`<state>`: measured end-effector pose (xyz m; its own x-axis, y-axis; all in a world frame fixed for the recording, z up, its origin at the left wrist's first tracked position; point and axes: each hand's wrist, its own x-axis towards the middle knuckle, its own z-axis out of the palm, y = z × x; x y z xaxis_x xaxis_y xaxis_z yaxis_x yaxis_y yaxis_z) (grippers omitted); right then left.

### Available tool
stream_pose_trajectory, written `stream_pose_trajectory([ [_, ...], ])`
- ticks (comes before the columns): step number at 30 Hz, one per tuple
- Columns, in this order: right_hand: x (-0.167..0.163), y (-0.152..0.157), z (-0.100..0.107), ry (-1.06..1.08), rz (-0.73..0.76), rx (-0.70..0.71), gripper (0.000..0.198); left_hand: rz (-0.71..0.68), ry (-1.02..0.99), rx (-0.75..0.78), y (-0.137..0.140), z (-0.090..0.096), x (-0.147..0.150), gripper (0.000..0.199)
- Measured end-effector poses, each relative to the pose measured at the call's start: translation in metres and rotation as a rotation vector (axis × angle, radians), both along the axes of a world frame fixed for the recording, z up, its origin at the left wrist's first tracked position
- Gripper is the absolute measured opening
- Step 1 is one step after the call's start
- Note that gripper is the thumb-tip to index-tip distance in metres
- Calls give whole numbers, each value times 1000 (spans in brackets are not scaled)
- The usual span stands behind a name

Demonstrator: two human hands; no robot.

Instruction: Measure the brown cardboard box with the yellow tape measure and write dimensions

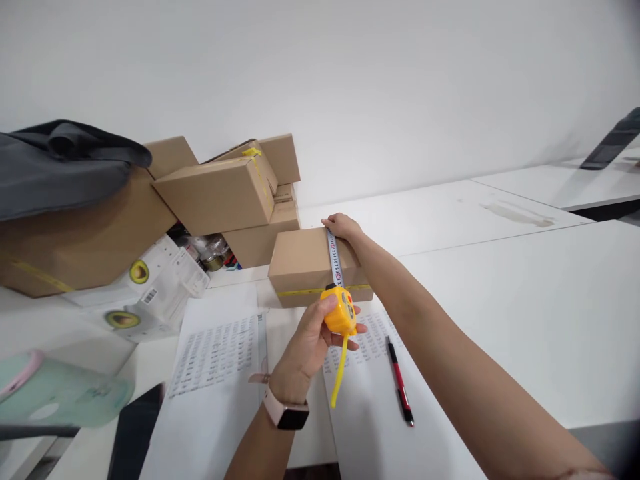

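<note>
My left hand (313,330) is closed around a yellow tape measure (341,311), whose yellow wrist strap dangles below. The pulled-out blade (335,260) lies across the top of a closed cardboard box (300,257) with yellow tape along its side. At the box's far edge, my right hand (343,227) pinches the blade's end. Below the box, a red and black pen (399,381) rests on a printed sheet (363,400). Another printed sheet (215,353) lies to the left of my left hand.
Several cardboard boxes (215,200) are stacked at the back left, with a dark bag (65,173) on top. A white carton with avocado pictures (150,287) and a pale green container (65,390) stand at left. A dark flat object (133,433) lies near them.
</note>
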<state>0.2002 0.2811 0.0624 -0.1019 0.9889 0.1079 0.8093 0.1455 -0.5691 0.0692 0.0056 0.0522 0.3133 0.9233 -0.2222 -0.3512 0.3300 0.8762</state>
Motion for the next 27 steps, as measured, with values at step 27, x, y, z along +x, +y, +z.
stream_pose_trajectory([
  [27, 123, -139, -56, 426, 124, 101, 68, 273, 504, 327, 18, -39, -114, 67],
])
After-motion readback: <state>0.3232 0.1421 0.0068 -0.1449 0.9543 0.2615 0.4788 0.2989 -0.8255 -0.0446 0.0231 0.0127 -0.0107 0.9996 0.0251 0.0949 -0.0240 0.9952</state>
